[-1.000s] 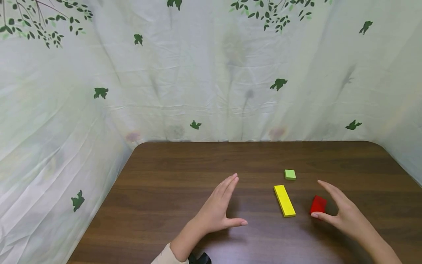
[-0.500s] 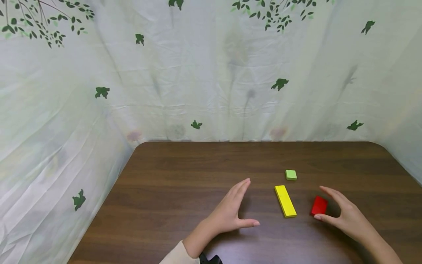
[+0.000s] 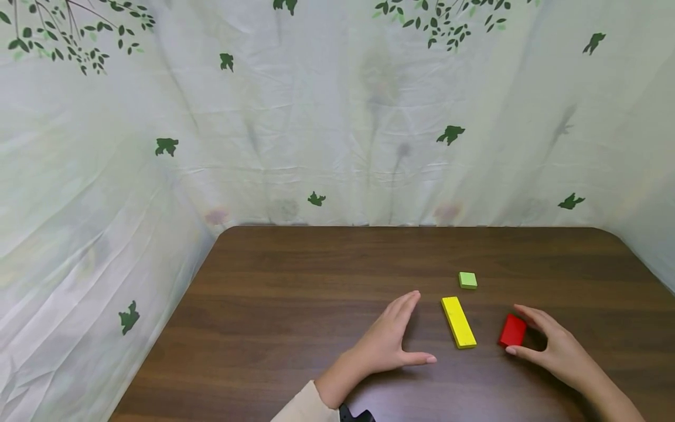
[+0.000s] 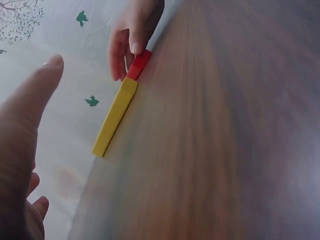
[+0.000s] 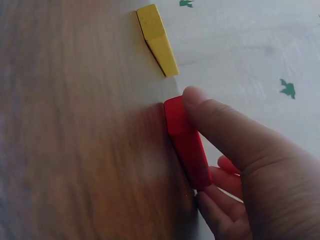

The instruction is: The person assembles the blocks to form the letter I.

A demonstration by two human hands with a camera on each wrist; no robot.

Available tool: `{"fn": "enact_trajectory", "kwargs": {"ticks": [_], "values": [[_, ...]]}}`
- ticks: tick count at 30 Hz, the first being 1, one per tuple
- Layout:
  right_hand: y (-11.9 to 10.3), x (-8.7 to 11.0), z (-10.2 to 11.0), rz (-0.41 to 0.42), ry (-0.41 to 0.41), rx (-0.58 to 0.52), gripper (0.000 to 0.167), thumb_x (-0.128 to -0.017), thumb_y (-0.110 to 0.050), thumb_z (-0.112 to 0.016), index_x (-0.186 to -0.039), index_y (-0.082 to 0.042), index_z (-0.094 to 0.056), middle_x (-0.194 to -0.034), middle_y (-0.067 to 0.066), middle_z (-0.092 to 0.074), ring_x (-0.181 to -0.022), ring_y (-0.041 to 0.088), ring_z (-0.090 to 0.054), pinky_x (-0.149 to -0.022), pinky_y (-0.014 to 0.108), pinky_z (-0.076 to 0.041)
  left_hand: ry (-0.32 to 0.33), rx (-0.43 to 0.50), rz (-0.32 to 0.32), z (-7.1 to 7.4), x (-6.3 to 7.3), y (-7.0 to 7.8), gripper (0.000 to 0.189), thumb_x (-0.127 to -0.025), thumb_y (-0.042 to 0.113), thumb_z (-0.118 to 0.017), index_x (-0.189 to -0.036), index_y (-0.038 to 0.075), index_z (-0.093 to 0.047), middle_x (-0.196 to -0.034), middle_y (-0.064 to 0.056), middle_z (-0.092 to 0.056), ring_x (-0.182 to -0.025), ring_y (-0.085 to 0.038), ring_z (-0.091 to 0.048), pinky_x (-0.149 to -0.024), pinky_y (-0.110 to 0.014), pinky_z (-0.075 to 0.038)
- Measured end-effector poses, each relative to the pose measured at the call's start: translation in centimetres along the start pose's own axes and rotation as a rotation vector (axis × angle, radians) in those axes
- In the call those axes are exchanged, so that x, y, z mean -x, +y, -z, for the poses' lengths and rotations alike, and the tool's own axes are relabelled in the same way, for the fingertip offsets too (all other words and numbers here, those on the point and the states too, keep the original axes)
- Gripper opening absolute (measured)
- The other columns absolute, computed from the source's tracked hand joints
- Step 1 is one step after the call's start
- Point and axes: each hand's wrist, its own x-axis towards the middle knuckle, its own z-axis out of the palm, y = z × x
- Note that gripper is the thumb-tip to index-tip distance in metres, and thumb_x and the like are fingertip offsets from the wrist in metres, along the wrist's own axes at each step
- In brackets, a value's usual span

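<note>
A red block (image 3: pixel 512 330) lies on the brown table at the right in the head view. My right hand (image 3: pixel 554 349) is around it, thumb at its near edge and curled fingers at its far end. In the right wrist view, the thumb (image 5: pixel 197 100) overlaps one end of the red block (image 5: pixel 187 145). My left hand (image 3: pixel 387 343) holds nothing; its fingers are extended and its thumb is spread wide. A long yellow block (image 3: pixel 458 322) lies flat between the two hands, a little to the right of the left hand.
A small light green block (image 3: pixel 467 280) lies beyond the yellow block. The dark wood table (image 3: pixel 295 275) reaches back to a pale curtain (image 3: pixel 337 117) printed with leaves and birds. A black strap piece (image 3: pixel 356 415) sits at the left wrist, by a cream sleeve (image 3: pixel 311 404).
My left hand has moved right, nearer the yellow block. The fingers and thumb of my right hand have closed in around the red block. The blocks stay where they were.
</note>
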Motion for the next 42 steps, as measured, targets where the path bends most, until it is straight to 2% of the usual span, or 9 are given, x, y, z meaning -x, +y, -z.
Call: {"fn": "enact_trajectory", "kwargs": {"ticks": [10, 20, 31, 37, 42], "values": [[0.2, 0.0, -0.2, 0.012, 0.004, 0.018, 0.072, -0.065, -0.033, -0.080, -0.122, -0.004, -0.049, -0.115, 0.006, -0.050, -0.095, -0.010, -0.039, -0.073, 0.004, -0.029, -0.028, -0.010, 0.027, -1.6, -1.3, 0.4, 0.098, -0.074, 0.059, -0.060, -0.143, 0.005, -0.015, -0.145, -0.007, -0.020, -0.132, -0.015, -0.019, -0.102, -0.032, -0.026], [0.3, 0.1, -0.3, 0.022, 0.007, 0.014, 0.069, -0.064, -0.031, -0.081, -0.120, -0.004, -0.050, -0.115, 0.006, -0.048, -0.096, -0.009, -0.037, -0.073, 0.005, -0.028, -0.067, -0.026, 0.062, -3.1, -2.5, 1.1, 0.099, -0.073, 0.060, -0.060, -0.143, 0.005, -0.015, -0.145, -0.005, -0.021, -0.131, -0.014, -0.020, -0.103, -0.030, -0.025], [0.3, 0.1, -0.4, 0.040, 0.023, 0.013, 0.068, -0.063, -0.029, -0.081, -0.119, -0.005, -0.051, -0.114, 0.006, -0.048, -0.098, -0.009, -0.034, -0.074, 0.003, -0.024, -0.090, -0.103, 0.118, -4.4, -3.9, 1.4, 0.099, -0.072, 0.063, -0.059, -0.141, 0.005, -0.021, -0.143, -0.005, -0.026, -0.130, -0.014, -0.024, -0.102, -0.027, -0.024], [0.2, 0.1, -0.4, 0.038, 0.014, 0.006, 0.067, -0.064, -0.029, -0.081, -0.119, -0.005, -0.051, -0.115, 0.007, -0.048, -0.100, -0.010, -0.032, -0.075, 0.002, -0.021, -0.108, -0.144, 0.163, -4.9, -4.3, 1.6, 0.099, -0.071, 0.066, -0.057, -0.141, 0.006, -0.022, -0.143, -0.003, -0.026, -0.130, -0.013, -0.023, -0.103, -0.026, -0.023], [0.1, 0.1, -0.3, 0.040, 0.015, 0.005, 0.067, -0.064, -0.029, -0.081, -0.120, -0.006, -0.051, -0.115, 0.006, -0.048, -0.101, -0.010, -0.031, -0.076, 0.001, -0.019, -0.107, -0.183, 0.175, -5.1, -4.6, 1.7, 0.098, -0.071, 0.066, -0.057, -0.140, 0.006, -0.023, -0.141, -0.003, -0.028, -0.129, -0.014, -0.025, -0.104, -0.026, -0.021]]}}
